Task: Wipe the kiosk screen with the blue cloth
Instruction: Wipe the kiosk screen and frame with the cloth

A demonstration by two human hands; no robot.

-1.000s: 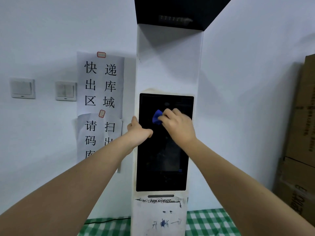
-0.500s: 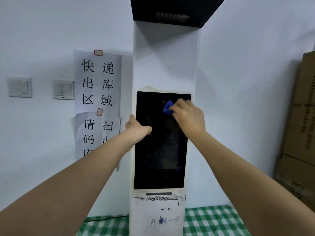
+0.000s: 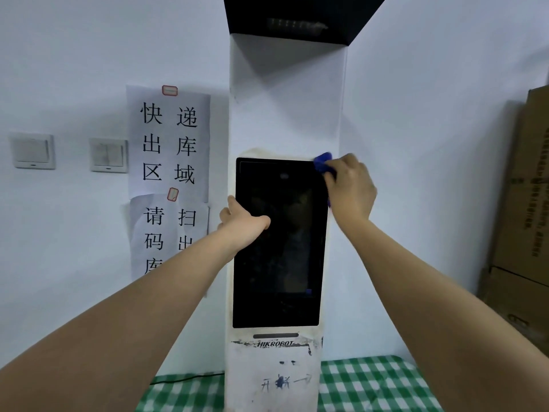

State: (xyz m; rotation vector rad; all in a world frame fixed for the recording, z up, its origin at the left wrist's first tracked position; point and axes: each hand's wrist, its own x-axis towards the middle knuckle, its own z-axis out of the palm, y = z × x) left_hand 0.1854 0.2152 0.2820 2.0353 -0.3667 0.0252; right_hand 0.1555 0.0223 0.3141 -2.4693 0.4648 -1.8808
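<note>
A tall white kiosk (image 3: pixel 285 114) stands against the wall with a dark portrait screen (image 3: pixel 279 263) set in its front. My right hand (image 3: pixel 350 188) grips a small blue cloth (image 3: pixel 322 162) and holds it against the screen's top right corner. Most of the cloth is hidden under the fingers. My left hand (image 3: pixel 242 223) holds the kiosk's left edge about a third of the way down the screen, with the thumb lying across the glass.
Paper signs (image 3: pixel 169 144) and two light switches (image 3: pixel 108 155) are on the wall to the left. Stacked cardboard boxes (image 3: pixel 523 203) stand at the right. A green checked cloth (image 3: pixel 368 385) covers the surface under the kiosk, with a black cable (image 3: pixel 184 379) at the left.
My right hand has carried the blue cloth from the upper middle of the screen up and right to its top right corner. The left hand has stayed on the left edge.
</note>
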